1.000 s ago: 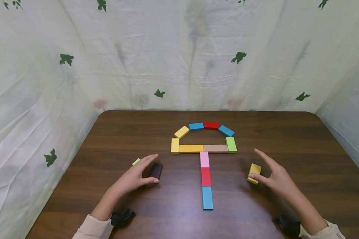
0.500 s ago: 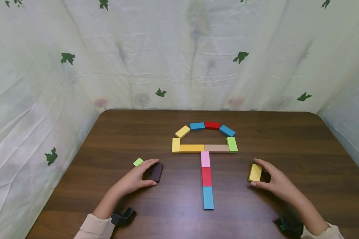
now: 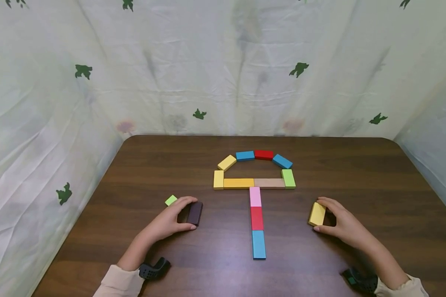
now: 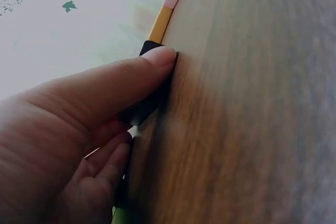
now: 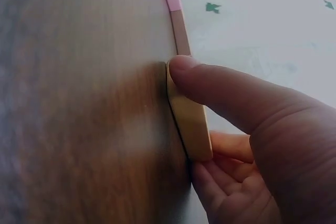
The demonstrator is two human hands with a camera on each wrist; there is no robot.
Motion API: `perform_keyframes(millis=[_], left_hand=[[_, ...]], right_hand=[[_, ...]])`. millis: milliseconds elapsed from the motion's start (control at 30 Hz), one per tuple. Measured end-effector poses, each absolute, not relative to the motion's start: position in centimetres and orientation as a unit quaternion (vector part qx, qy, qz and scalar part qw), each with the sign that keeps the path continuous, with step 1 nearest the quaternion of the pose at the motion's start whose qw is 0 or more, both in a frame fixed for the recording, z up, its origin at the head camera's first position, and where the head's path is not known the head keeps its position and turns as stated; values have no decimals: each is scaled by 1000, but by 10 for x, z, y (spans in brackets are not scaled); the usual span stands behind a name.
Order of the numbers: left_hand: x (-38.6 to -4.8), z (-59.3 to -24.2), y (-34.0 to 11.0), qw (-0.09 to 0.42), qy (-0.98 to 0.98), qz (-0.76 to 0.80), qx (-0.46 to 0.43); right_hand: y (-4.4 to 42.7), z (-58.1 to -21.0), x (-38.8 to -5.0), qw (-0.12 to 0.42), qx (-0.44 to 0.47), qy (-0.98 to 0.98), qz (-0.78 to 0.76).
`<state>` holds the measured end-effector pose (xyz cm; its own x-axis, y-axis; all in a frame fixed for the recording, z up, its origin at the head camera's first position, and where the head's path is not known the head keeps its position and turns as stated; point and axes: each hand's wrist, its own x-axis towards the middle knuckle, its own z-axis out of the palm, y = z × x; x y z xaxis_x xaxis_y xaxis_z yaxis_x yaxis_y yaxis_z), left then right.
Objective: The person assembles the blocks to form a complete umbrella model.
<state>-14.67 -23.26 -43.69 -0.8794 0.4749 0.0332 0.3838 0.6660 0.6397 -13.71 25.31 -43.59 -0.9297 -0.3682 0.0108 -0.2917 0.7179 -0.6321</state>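
Observation:
My left hand pinches a dark brown block by its two ends, thumb at the near end and fingers at the far one. In the left wrist view the thumb presses the end of that dark block, low at the tabletop. On the other side, my right hand grips a yellow block the same way. The right wrist view has this yellow block between thumb and fingertips, down at the table surface. A light green block lies partly hidden behind the left hand.
Between the hands, a stem of pink, red and blue blocks runs toward me. It meets an orange block and a tan block, with several coloured blocks arched behind. A patterned cloth hangs beyond the wooden table.
The right hand's raised fingers have come down onto the yellow block's far end. The left hand has closed in on the dark block's ends. The laid-out blocks stay as they were.

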Motion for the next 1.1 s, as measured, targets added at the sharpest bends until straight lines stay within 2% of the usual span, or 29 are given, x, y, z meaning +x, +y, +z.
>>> perform_keyframes(millis=[400,800,1100], left_hand=[[-143,-427,-223,54,904,364,217],[-131,-409,-199,15,889,396,229],[-118,-403,-179,-12,891,397,221]], right_hand=[[242,-423,-131,6,-173,920,-352],[219,-404,-118,-61,-213,915,-339],[199,-397,-103,-67,-252,900,-348]])
